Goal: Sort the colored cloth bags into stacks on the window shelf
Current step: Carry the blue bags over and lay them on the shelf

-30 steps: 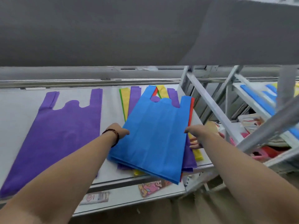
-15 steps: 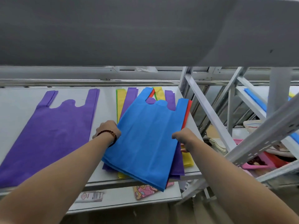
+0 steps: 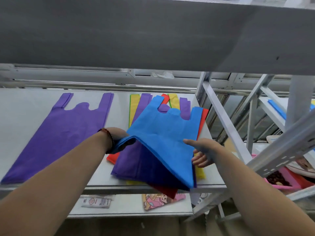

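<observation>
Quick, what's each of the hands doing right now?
Left hand: grips the lifted left edge of the blue bag.
Right hand: thumb on top of the blue bag, fingers beneath its right edge, pinching it.

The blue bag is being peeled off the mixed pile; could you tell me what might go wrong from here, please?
1. The left hand grips the blue bag at its left edge; a purple bag under it may drag along.
2. The pile's red bag already overhangs the shelf edge, so a tug might slide bags off.
3. The right hand pinches the pile's right edge; loosening could shift the pile.
</observation>
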### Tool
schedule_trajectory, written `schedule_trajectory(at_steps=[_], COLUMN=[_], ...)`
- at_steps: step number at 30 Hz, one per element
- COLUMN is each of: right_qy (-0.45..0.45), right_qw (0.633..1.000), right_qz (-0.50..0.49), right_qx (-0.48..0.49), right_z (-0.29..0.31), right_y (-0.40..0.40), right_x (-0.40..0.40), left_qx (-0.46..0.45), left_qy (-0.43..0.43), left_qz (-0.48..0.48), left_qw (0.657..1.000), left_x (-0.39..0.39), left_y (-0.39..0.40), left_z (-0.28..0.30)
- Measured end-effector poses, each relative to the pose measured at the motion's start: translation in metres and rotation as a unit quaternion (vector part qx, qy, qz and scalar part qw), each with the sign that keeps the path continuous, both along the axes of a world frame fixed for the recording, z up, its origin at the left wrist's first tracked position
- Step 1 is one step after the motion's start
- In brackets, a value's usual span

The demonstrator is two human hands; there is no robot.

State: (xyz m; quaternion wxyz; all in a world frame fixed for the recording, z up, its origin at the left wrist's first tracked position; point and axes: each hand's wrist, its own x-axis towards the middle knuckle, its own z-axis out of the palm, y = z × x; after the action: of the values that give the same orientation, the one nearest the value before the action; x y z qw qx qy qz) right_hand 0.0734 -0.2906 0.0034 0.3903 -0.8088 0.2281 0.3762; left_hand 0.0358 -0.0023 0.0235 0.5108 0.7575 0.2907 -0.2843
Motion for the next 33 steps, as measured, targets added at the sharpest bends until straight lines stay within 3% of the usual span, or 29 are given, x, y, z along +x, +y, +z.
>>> schedule_trajectory(at_steps=[2, 4, 8, 14, 15, 18, 20, 26, 29, 33], right_qy=[0.072, 0.088, 0.127, 0.218, 0.210, 0.148, 0.109, 0.074, -0.017, -0.134], right_qw=[0.995, 0.992, 0.983, 0.951, 0.953, 0.944, 0.930, 0.946, 0.950, 0.946], right_qz=[-0.010, -0.013, 0.132, 0.192, 0.164, -0.043, -0.117, -0.117, -0.116, -0.109], right_qx=[0.066, 0.094, -0.004, 0.108, 0.147, 0.292, 0.332, 0.292, 0.290, 0.276], right_z=[0.002, -0.001, -0.005, -0.019, -0.024, -0.039, -0.042, -0.025, -0.020, -0.004], right_y=[-0.003, -0.005, -0.008, -0.008, -0.007, -0.007, -0.003, 0.022, 0.024, 0.013], right_x=[0.002, 0.003, -0.007, -0.043, -0.049, -0.057, -0.052, -0.034, -0.034, -0.042], left_qx=[-0.058, -0.123, -0.253, -0.292, -0.286, -0.267, -0.256, -0.266, -0.271, -0.192], left_qy=[-0.004, -0.003, 0.005, 0.027, 0.021, -0.002, -0.006, 0.057, 0.064, 0.023], left_qz=[0.040, 0.065, 0.128, 0.186, 0.186, 0.145, 0.120, 0.089, 0.052, 0.016], left_qw=[0.998, 0.990, 0.959, 0.938, 0.940, 0.953, 0.959, 0.958, 0.959, 0.981], left_x=[-0.011, -0.027, -0.074, -0.120, -0.125, -0.133, -0.134, -0.137, -0.131, -0.123], left_y=[0.002, 0.007, 0.016, 0.025, 0.024, 0.022, 0.027, 0.044, 0.031, 0.013], left_z=[-0.001, -0.005, -0.020, -0.041, -0.044, -0.047, -0.047, -0.054, -0.056, -0.059])
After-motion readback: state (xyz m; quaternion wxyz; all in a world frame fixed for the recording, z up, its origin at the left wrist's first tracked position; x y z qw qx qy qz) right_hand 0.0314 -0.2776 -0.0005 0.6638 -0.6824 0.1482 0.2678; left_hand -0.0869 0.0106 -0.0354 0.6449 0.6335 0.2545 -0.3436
